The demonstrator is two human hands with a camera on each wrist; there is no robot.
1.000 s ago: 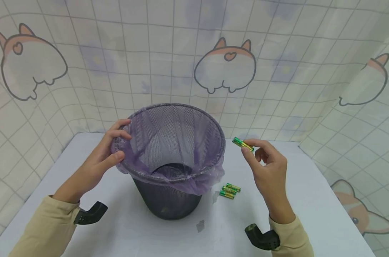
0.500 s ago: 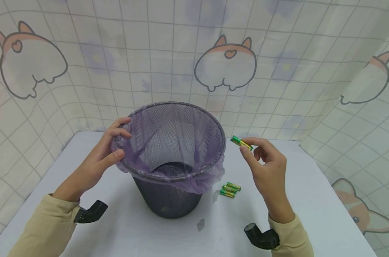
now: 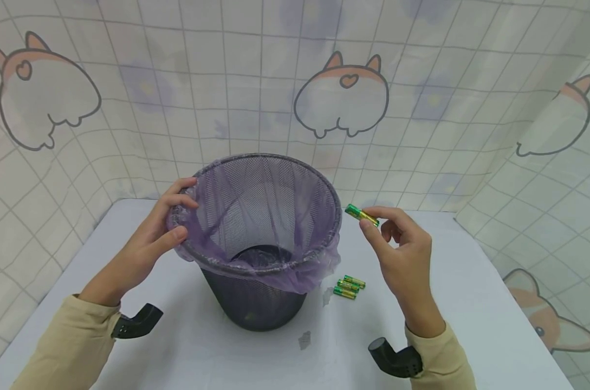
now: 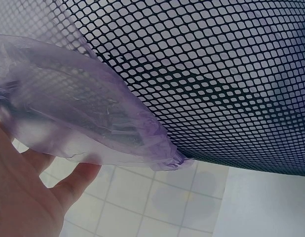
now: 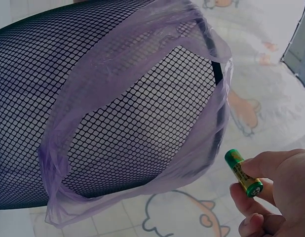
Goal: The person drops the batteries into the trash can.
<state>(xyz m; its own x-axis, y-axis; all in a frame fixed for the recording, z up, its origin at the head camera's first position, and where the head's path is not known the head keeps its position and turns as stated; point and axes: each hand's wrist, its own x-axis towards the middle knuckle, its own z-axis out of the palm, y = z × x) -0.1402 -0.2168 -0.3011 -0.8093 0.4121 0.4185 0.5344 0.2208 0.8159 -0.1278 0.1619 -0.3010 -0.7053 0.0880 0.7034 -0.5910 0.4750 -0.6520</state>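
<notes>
Right hand: thumb and fingers pinch one green-and-gold battery near one end, the other end protruding towards the bin. The battery is in the air, tilted, just beside the bin's right rim, outside it and apart from it.

Left hand: fingers hooked over the left of the rim, thumb pressed against it, with the purple bag caught in the grip.

Handling, by judgement. Battery: small, rigid, rather dense for its size; smooth sleeve, round, so apt to roll or slip in a loose pinch. Not fragile. Best taken across the middle of the barrel between thumb and forefinger; the present end hold is workable but leaves it free to pivot.

Bin: stiff dark mesh, probably light, likely to slide or tip if pushed; best steadied at the rim. Bag: thin, limp film, easily dragged or torn; to be held together with the rim, not alone.

Three loose batteries lie side by side on the table, right of the bin; each best lifted by its sides.
</notes>
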